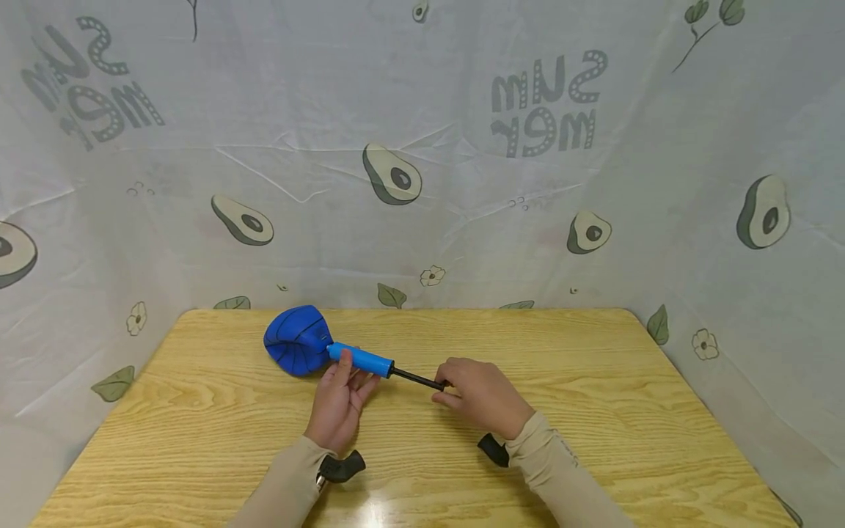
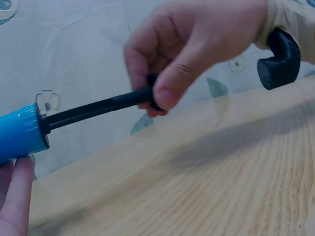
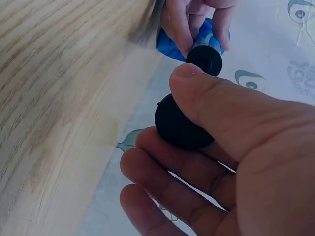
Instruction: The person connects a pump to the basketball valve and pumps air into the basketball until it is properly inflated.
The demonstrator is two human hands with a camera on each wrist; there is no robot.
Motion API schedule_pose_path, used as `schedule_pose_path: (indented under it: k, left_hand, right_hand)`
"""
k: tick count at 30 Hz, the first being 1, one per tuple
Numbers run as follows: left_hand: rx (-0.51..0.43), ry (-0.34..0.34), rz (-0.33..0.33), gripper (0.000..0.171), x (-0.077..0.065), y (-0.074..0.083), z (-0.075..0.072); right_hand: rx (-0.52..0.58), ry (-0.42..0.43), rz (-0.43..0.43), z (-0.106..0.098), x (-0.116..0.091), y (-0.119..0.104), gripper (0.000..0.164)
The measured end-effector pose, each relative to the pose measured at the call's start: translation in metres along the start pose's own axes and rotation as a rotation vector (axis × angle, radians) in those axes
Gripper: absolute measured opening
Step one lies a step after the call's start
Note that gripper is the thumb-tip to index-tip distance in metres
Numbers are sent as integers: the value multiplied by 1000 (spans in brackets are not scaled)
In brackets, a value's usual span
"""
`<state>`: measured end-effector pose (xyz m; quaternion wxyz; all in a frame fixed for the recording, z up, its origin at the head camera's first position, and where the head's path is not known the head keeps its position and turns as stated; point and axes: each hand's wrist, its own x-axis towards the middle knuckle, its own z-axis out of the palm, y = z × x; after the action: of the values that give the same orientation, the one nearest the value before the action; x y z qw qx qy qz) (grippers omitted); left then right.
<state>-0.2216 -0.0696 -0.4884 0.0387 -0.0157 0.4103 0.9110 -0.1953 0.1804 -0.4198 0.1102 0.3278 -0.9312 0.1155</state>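
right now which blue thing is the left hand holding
The lighter blue pump barrel; the darker, crumpled ball is at its tip, not gripped.

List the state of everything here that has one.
Blue ball with black lines: caved in and creased
Blue pump barrel: tip at the ball
Black plunger rod: drawn well out of the barrel
Left hand: holding the barrel
Right hand: pinching the black pump handle
Avocado-print sheet: hanging, creased
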Motion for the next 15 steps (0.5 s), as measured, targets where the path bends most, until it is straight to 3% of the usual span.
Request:
schedule_pose_path:
  k: [10,15]
  left_hand:
    - [-3,-26,-78,36,-5,-7,8]
    - [50,-77,-117,44,-13,-17,17]
  right_hand:
    - [37,-7,-25,2,4,-4,19]
    - [54,-15,-18,5,6,-6,20]
